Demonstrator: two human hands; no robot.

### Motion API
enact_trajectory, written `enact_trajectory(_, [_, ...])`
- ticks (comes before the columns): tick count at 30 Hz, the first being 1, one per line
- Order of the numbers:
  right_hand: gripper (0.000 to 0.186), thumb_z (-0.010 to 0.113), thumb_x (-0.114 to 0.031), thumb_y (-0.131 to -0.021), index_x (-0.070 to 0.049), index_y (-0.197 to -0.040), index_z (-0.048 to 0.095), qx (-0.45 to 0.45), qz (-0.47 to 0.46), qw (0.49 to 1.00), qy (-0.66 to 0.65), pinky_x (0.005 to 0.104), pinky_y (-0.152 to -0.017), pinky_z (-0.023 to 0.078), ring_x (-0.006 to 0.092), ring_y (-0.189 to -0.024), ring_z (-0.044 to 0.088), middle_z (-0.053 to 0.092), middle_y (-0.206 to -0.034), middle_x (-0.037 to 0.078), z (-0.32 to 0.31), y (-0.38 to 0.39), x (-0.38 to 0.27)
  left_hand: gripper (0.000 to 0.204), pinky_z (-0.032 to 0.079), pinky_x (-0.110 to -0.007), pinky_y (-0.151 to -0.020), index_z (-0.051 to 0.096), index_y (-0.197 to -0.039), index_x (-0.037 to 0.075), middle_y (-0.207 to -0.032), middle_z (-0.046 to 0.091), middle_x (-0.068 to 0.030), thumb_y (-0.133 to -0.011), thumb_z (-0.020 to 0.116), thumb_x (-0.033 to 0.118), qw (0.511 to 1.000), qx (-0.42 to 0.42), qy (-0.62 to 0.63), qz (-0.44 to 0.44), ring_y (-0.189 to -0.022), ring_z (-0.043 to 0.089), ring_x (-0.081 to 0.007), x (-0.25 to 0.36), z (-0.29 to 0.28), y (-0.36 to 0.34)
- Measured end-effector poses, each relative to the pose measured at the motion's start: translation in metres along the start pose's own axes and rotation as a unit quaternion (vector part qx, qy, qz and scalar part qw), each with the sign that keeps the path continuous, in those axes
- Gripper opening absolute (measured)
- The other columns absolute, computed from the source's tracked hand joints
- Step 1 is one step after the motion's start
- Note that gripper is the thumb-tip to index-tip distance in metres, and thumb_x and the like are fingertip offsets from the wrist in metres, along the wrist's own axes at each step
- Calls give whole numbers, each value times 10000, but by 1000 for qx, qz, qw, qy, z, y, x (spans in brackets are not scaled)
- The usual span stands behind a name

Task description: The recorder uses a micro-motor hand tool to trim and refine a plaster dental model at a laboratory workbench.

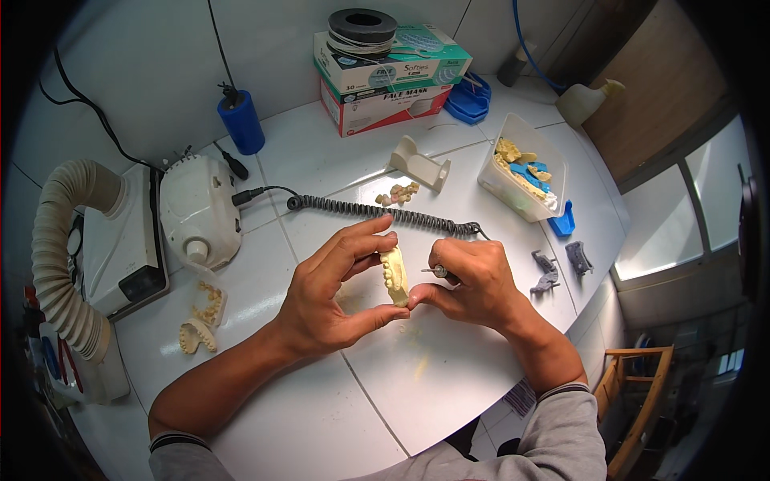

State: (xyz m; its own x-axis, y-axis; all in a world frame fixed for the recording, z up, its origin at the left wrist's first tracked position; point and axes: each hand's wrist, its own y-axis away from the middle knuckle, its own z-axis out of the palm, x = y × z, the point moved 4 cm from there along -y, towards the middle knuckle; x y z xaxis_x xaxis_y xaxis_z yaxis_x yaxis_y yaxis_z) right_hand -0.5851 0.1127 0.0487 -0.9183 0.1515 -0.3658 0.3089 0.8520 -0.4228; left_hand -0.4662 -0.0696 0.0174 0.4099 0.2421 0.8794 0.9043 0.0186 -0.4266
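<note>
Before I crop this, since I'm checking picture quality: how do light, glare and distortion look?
Head view: bright panes at right, dim below them; head view: pale sheen on the white table; head view: the table's edge bows, corners go black; head view: model in the left hand looks fairly clear, fine detail too small to judge.

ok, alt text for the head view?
Left hand holds a pale yellow dental cast upright; right hand grips a rotary tool, its thin bit pointing toward the cast. Behind them on a white table runs a coiled cord, with a white machine at left and a tub of yellow and blue pieces at right.
</note>
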Motion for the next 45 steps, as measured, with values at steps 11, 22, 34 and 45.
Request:
enact_trajectory(11, [561,937,-537,-818,-103,-818,582,0,6,1000,2,375,-479,477,226,-527,650,626,-674,32,-2,-1,-1,785,541,-453,-1235,599,-1493,-7,-1482,466,-167,-798,961,40,996,-26,-85,-3,-1429,597,-315,7,-2,-1])
enact_trajectory(22, [595,933,-571,-808,-102,-803,567,5,12,1000,3,374,-476,467,221,-524,640,608,-657,29,1,0,3,765,579,-436,-1122,668,-1455,55,-1477,634,-194,-760,978,139,993,0,-115,38,-1354,666,-344,10,-5,-2])
enact_trajectory(34, [606,932,-592,-792,-117,-789,556,5,17,1000,11,368,-470,471,208,-516,636,613,-645,23,-1,-1,6,732,571,-439,-1159,614,-1431,39,-1519,611,-221,-784,954,88,998,19,-41,49,-1401,640,-360,0,-2,1])
enact_trajectory(45, [600,971,-557,-735,-99,-797,589,17,6,1000,-1,323,-492,480,205,-505,608,585,-619,29,-1,-1,5,889,519,-462,-1247,506,-1558,-8,-1555,491,-210,-785,942,32,998,-24,-58,22,-1475,572,-335,6,-1,-2])
